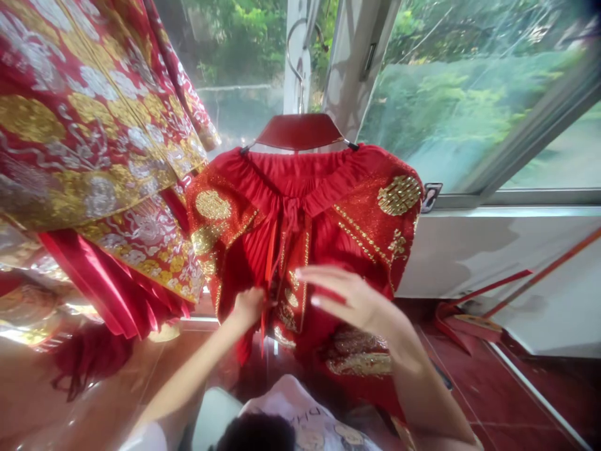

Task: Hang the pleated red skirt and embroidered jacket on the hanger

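Note:
A red garment (323, 216) with gold embroidery and a gathered top edge hangs on a hanger (300, 133) in front of the window. Thin red ribbons (269, 263) dangle down its middle, beside a gold-edged panel. My left hand (248, 307) is closed at the garment's left-centre, gripping its red cloth near the ribbons; the exact hold is partly hidden. My right hand (350, 297) reaches across from the right, fingers stretched out over the middle of the garment and holding nothing. Whether the fingertips touch the cloth I cannot tell.
Large red, gold and silver embroidered clothing (94, 125) hangs close by on the left. Behind stand window panes (436, 113) and a sill, with a phone-like object (431, 196) at its edge. A red dustpan (469, 329) sits on the tiled floor (498, 401) at right.

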Action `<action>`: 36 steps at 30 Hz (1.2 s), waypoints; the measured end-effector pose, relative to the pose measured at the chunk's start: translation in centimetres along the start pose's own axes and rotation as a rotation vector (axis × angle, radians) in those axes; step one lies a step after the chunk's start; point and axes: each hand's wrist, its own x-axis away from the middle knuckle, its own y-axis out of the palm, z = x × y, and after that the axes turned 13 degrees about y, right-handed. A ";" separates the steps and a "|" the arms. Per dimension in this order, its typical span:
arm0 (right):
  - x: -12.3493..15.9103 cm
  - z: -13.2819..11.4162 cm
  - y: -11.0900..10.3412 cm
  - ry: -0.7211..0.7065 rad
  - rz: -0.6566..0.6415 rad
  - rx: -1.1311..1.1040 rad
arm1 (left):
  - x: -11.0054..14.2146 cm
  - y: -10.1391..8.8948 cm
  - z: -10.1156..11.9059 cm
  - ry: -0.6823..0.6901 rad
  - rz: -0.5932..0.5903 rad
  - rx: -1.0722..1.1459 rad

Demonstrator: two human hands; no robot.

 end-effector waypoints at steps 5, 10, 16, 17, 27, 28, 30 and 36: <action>-7.7 -0.6 -3.6 -0.123 0.527 0.097 | -4.9 -12.0 2.0 0.276 0.509 -0.134; -10.8 1.8 -2.6 -0.031 0.483 0.269 | -7.6 -14.0 1.0 0.331 0.485 -0.308; -7.1 1.2 -1.5 -0.028 0.399 0.253 | -4.9 -10.7 0.6 0.463 0.358 -0.273; -6.4 0.6 -1.1 -0.056 0.369 0.236 | -4.2 -10.7 0.8 0.483 0.350 -0.273; -3.1 -1.0 0.0 -0.130 0.688 0.372 | -1.1 -12.5 -0.3 0.626 0.145 -0.167; -2.8 -0.6 -0.8 -0.079 0.710 0.401 | -0.9 -12.2 -0.6 0.631 0.113 -0.181; -2.1 0.1 -1.9 -0.033 0.667 0.412 | -0.5 -11.4 -1.2 0.651 0.058 -0.227; -2.2 -1.0 2.0 0.143 0.417 0.106 | -0.7 -11.5 -0.6 0.802 0.035 -0.318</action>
